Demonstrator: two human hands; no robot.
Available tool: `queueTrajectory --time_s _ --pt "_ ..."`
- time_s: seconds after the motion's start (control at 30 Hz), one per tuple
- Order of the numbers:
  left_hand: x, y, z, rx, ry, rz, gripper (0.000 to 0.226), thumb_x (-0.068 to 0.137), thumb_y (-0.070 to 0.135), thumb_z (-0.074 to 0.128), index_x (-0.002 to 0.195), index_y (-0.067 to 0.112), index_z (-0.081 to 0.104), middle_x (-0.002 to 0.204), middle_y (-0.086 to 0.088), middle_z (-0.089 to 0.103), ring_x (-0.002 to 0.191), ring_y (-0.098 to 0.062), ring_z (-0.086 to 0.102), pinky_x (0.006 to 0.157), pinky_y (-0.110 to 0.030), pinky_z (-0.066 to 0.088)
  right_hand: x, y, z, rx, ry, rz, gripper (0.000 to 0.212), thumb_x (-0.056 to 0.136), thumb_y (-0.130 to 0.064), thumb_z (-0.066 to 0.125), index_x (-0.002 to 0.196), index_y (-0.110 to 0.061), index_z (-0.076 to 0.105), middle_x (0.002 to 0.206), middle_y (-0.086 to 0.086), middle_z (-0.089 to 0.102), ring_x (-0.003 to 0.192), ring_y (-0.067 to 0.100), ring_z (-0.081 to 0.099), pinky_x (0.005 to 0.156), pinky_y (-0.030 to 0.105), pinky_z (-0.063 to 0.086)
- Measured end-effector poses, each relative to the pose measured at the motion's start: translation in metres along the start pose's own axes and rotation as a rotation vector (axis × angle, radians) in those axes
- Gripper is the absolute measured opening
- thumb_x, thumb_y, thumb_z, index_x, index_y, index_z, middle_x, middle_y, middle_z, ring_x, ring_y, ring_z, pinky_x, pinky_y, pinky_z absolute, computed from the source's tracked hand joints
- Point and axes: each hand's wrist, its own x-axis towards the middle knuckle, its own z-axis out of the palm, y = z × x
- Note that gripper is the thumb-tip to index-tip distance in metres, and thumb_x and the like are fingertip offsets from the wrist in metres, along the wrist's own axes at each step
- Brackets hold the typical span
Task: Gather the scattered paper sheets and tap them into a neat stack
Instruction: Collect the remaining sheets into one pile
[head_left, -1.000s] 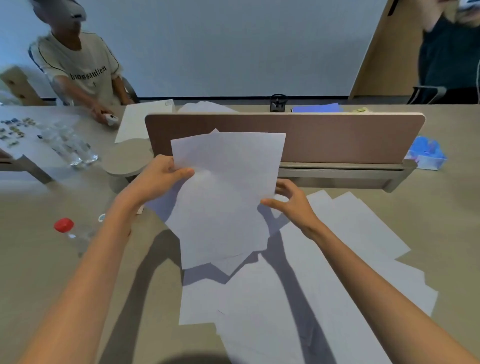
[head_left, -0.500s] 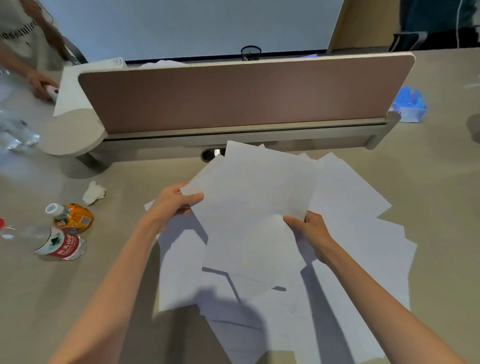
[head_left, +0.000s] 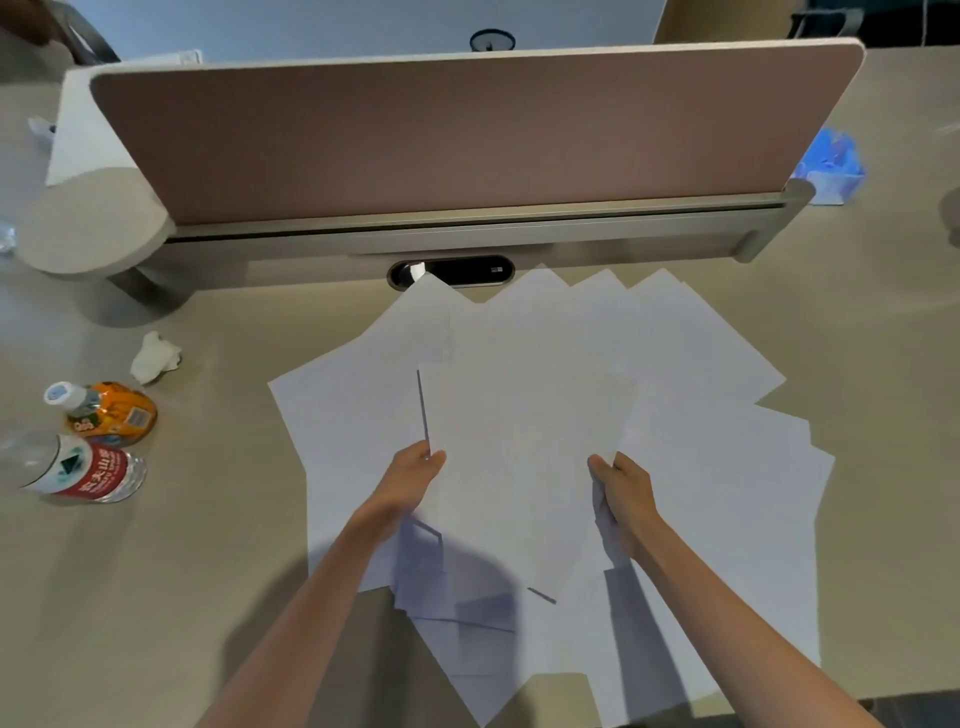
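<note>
1. Across the near half of the desk (head_left: 218, 545), loose white sheets (head_left: 717, 467) lie fanned and overlapping, their far corners reaching almost to the cable port (head_left: 451, 271) below the brown divider panel (head_left: 467, 130).

2. A partial bundle of sheets (head_left: 524, 457) is held above that scatter. Left hand (head_left: 410, 480) pinches its left edge, thumb on top; right hand (head_left: 623, 493) grips the right edge the same way. Both sets of fingers are closed onto the paper.

3. The bundle is not squared: a sheet edge shows proud along the left side and a corner sticks out at the lower end. How many sheets it holds cannot be read from this view.

4. Handling judgement: the paper is light, thin and limp. It will sag if held by one corner, and sheets will slide over one another readily. It creases easily, so a hard squeeze is unwise.

5. Best hold, in my judgement: both long edges near mid-length, as now, with a loosened grip during tapping so sheets can settle to a common edge.

6. Progress: early. Most sheets are on the desk, ungathered; a sweep inward from the outer corners looks necessary before tapping.

7. Bystanding items, well apart to the left: an orange drink bottle (head_left: 106, 413), a clear water bottle (head_left: 78, 470) lying just beside it, a crumpled tissue (head_left: 155, 357). None touches the paper.
</note>
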Motion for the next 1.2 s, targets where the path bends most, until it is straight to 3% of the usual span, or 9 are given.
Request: queueTrajectory --time_s 0.2,0.33,0.37,0.43,0.63,0.77,0.93,1.03,1.2 --pt "-0.005 -0.017 0.010 -0.157 0.210 -0.002 0.030 0.101 0.008 0.043 0.072 0.015 0.043 0.072 -0.001 0.038 0.071 -0.018 0.034 0.069 -0.030 0.030 -0.010 0.006 0.012 -0.080 0.087 -0.011 0.039 0.086 -0.009 0.062 0.071 -0.017 0.027 0.072 0.003 0.022 0.071 0.020 0.023 0.066 0.030 0.021" --pt "-0.016 -0.018 0.015 -0.071 0.103 -0.056 0.013 0.102 0.023 0.047 0.098 0.013 0.053 0.095 0.003 0.049 0.098 -0.016 0.045 0.083 -0.021 0.035 -0.009 0.012 0.011 -0.067 0.178 0.022 0.033 0.087 -0.008 0.061 0.070 -0.018 0.035 0.070 -0.003 0.030 0.071 0.019 0.032 0.063 0.025 0.030" --pt "-0.019 -0.019 0.017 -0.042 0.062 -0.068 0.011 0.103 0.021 0.045 0.095 0.024 0.038 0.091 0.007 0.047 0.096 -0.014 0.043 0.077 -0.014 0.036 -0.007 0.012 0.011 -0.052 0.207 0.027 0.030 0.089 -0.007 0.059 0.071 -0.019 0.038 0.069 -0.004 0.033 0.073 0.020 0.035 0.063 0.023 0.032" --pt "-0.019 -0.030 0.019 0.001 0.042 -0.071 0.032 0.103 0.016 0.044 0.102 -0.016 0.045 0.077 0.007 0.043 0.077 -0.012 0.043 0.059 -0.010 0.033 -0.007 0.013 0.012 -0.039 0.249 0.028 0.034 0.090 -0.006 0.054 0.067 -0.021 0.035 0.068 -0.004 0.034 0.069 0.019 0.035 0.057 0.022 0.030" --pt "-0.026 -0.039 0.019 0.045 0.122 0.029 0.025 0.094 -0.001 0.056 0.078 0.014 0.043 0.063 0.007 0.041 0.048 0.003 0.044 0.052 -0.012 0.036 -0.013 0.016 0.011 -0.392 0.290 -0.039 0.029 0.084 -0.003 0.048 0.066 -0.015 0.030 0.065 -0.001 0.032 0.053 0.016 0.025 0.051 0.027 0.021" --pt "-0.022 -0.035 0.011 0.216 0.125 0.033 0.034 0.082 0.002 0.061 0.106 0.020 0.046 0.081 0.008 0.054 0.070 -0.013 0.050 0.072 -0.029 0.048 -0.015 0.018 0.004 -0.538 0.277 -0.088 0.007 0.081 -0.008 0.055 0.082 -0.010 0.049 0.095 0.003 0.040 0.072 0.021 0.047 0.055 0.026 0.035" --pt "-0.019 -0.033 0.012 0.392 0.050 0.051 0.049 0.072 -0.001 0.054 0.110 0.029 0.045 0.093 0.004 0.048 0.078 -0.021 0.048 0.068 -0.030 0.041 -0.009 0.010 0.002 -0.320 0.230 0.055 0.018 0.065 -0.024 0.056 0.078 -0.014 0.048 0.093 0.005 0.045 0.068 0.023 0.048 0.052 0.025 0.033" --pt "-0.020 -0.032 0.018 0.495 0.122 0.004 0.052 0.078 0.002 0.054 0.124 0.022 0.042 0.109 0.000 0.040 0.091 -0.022 0.049 0.072 -0.028 0.039 0.000 0.002 -0.002 -0.218 0.260 0.197 0.044 0.075 -0.018 0.060 0.115 0.000 0.053 0.117 0.015 0.055 0.098 0.035 0.059 0.069 0.034 0.048" --pt "-0.018 -0.023 0.024 0.551 0.278 -0.141 0.064 0.083 0.035 0.071 0.130 0.008 0.038 0.132 -0.011 0.036 0.125 -0.031 0.040 0.090 -0.040 0.044 0.005 -0.003 -0.005 -0.145 0.147 0.242 0.036 0.083 -0.014 0.058 0.115 0.004 0.052 0.102 0.016 0.058 0.087 0.032 0.056 0.070 0.036 0.044"
